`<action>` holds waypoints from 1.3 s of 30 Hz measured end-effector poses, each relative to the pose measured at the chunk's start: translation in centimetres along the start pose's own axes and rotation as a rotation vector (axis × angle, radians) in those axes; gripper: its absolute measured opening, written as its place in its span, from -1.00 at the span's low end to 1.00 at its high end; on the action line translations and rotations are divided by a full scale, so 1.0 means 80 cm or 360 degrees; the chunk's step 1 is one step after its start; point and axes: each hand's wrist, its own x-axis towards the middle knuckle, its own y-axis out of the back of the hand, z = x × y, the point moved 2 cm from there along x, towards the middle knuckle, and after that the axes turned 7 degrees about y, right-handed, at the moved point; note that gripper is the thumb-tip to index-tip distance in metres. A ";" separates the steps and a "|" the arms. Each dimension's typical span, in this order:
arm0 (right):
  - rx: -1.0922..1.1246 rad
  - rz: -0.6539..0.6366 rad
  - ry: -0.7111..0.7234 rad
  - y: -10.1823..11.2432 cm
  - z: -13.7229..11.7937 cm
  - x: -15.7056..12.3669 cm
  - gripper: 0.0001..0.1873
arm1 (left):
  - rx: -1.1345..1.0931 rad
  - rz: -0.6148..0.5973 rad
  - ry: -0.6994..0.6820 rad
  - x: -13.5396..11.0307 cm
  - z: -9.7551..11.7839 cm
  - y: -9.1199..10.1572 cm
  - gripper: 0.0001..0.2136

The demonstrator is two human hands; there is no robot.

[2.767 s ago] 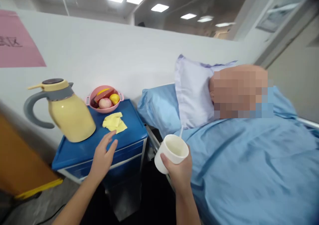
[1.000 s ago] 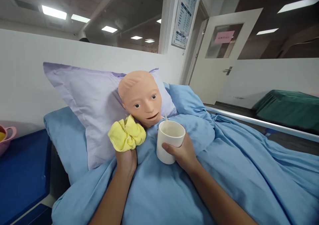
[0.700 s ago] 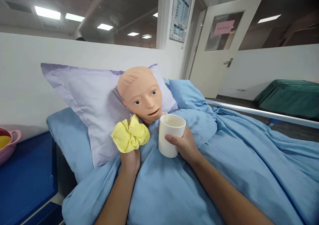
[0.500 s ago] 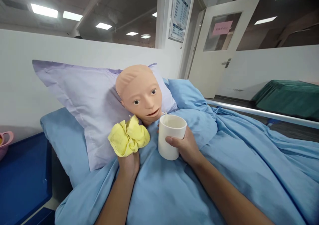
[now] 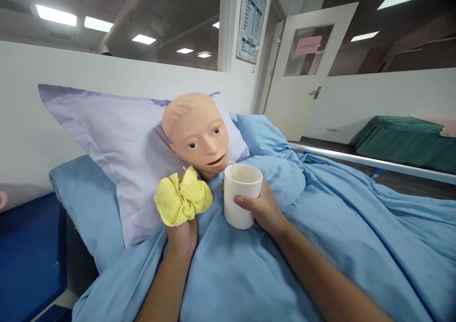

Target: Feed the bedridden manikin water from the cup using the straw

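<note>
A training manikin's head [image 5: 195, 134] rests on a lilac pillow [image 5: 131, 146], its mouth slightly parted. My right hand [image 5: 267, 208] is wrapped round a white mug [image 5: 238, 213] in front of the manikin's chin, thumb across the near side. A thin pale straw [image 5: 233, 169] stands up from the mug's rim, its upper end close to the mouth. Below the cheek, my left hand [image 5: 182, 239] holds a crumpled yellow cloth [image 5: 181, 198]; the cloth hides the fingers. A blue quilt [image 5: 228, 274] covers the manikin's body beneath both forearms.
A blue tabletop [image 5: 28, 250] stands left of the bed, with part of a pink container [image 5: 3, 200] at the frame's edge. A metal bed rail [image 5: 356, 157] runs along the far side. Beyond it are a door [image 5: 287, 99] and a green-covered bed [image 5: 392, 141].
The whole view has shifted slightly, so most things sit a little further left. Both hands keep the cloth and the mug in nearly the same place by the manikin's chin.
</note>
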 end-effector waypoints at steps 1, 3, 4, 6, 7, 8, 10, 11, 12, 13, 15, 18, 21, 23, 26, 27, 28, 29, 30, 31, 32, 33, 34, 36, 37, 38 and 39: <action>-0.0010 0.0000 -0.0007 0.000 0.000 0.000 -0.13 | 0.0001 0.0000 -0.0013 0.000 0.000 0.000 -0.61; -0.0035 -0.0002 -0.0012 0.000 0.000 -0.002 -0.17 | 0.0012 -0.0009 -0.0035 -0.001 0.001 0.000 -0.62; -0.0047 -0.0006 -0.0013 0.000 0.000 -0.002 -0.18 | 0.0020 -0.0018 -0.0032 -0.002 0.001 0.000 -0.62; -0.0061 -0.0014 -0.0020 0.000 0.000 -0.003 -0.20 | 0.0028 -0.0019 -0.0013 -0.002 0.000 0.001 -0.64; -0.0064 -0.0017 -0.0026 0.000 0.000 -0.004 -0.21 | 0.0030 -0.0007 -0.0008 -0.003 0.000 0.002 -0.65; -0.0065 -0.0016 -0.0033 0.000 0.000 -0.004 -0.22 | 0.0032 0.0007 -0.0007 -0.003 -0.001 0.003 -0.65; -0.0063 -0.0010 -0.0039 0.000 0.000 -0.004 -0.24 | 0.0032 0.0012 -0.0004 -0.003 -0.001 0.004 -0.64; -0.0060 -0.0008 -0.0039 0.000 0.000 -0.004 -0.24 | 0.0030 0.0008 -0.0003 -0.003 -0.001 0.004 -0.62; -0.0055 -0.0007 -0.0039 -0.001 0.000 -0.004 -0.25 | 0.0026 -0.0002 -0.0001 -0.003 -0.001 0.004 -0.61; -0.0049 -0.0009 -0.0040 -0.001 0.000 -0.004 -0.26 | 0.0020 -0.0013 0.0003 -0.003 -0.001 0.004 -0.61; -0.0037 -0.0021 -0.0043 0.000 0.001 -0.004 -0.27 | -0.0001 -0.0032 0.0009 -0.003 -0.001 0.004 -0.61; -0.0035 -0.0044 -0.0038 0.001 0.002 -0.003 -0.28 | -0.0027 -0.0054 0.0021 -0.003 -0.001 0.002 -0.61; -0.0039 -0.0067 -0.0044 0.002 0.003 -0.004 -0.28 | 0.0029 -0.0065 0.0042 -0.004 -0.002 0.002 -0.62; -0.0034 -0.0085 -0.0049 0.002 0.003 -0.004 -0.28 | 0.0087 -0.0062 0.0048 -0.004 -0.002 0.003 -0.59; -0.0035 -0.0114 -0.0034 0.000 0.000 -0.005 -0.27 | 0.0121 -0.0061 0.0041 -0.005 -0.002 0.003 -0.56; -0.0035 -0.0119 -0.0030 0.000 -0.002 -0.005 -0.28 | 0.0122 -0.0063 0.0034 -0.005 -0.002 0.003 -0.55; -0.0031 -0.0126 -0.0032 -0.001 -0.003 -0.005 -0.29 | 0.0122 -0.0065 0.0026 -0.004 -0.002 0.003 -0.54; -0.0022 -0.0134 -0.0037 -0.001 -0.004 -0.006 -0.32 | 0.0122 -0.0063 0.0018 -0.004 -0.002 0.003 -0.54; -0.0009 -0.0143 -0.0042 -0.001 -0.004 -0.006 -0.34 | 0.0120 -0.0057 0.0012 -0.004 -0.002 0.003 -0.55; 0.0002 -0.0155 -0.0045 -0.001 -0.005 -0.006 -0.36 | 0.0117 -0.0051 0.0013 -0.004 -0.002 0.003 -0.56; 0.0015 -0.0168 -0.0050 -0.001 -0.005 -0.006 -0.37 | 0.0111 -0.0051 0.0019 -0.004 -0.002 0.003 -0.57; 0.0029 -0.0178 -0.0055 -0.001 -0.005 -0.006 -0.37 | 0.0100 -0.0057 0.0024 -0.004 -0.003 0.003 -0.58; 0.0044 -0.0182 -0.0057 0.000 -0.005 -0.007 -0.38 | 0.0085 -0.0070 0.0027 -0.004 -0.003 0.003 -0.59; 0.0078 -0.0193 -0.0066 0.000 -0.004 -0.007 -0.38 | 0.0061 -0.0093 0.0028 -0.004 -0.003 0.004 -0.60; 0.0095 -0.0202 -0.0072 0.000 -0.004 -0.007 -0.39 | 0.0055 -0.0094 0.0024 -0.004 -0.004 0.005 -0.61; 0.0109 -0.0211 -0.0082 0.000 -0.004 -0.008 -0.39 | 0.0054 -0.0088 0.0021 -0.005 -0.004 0.006 -0.61; 0.0122 -0.0219 -0.0096 -0.001 -0.004 -0.008 -0.39 | 0.0055 -0.0082 0.0024 -0.005 -0.004 0.007 -0.62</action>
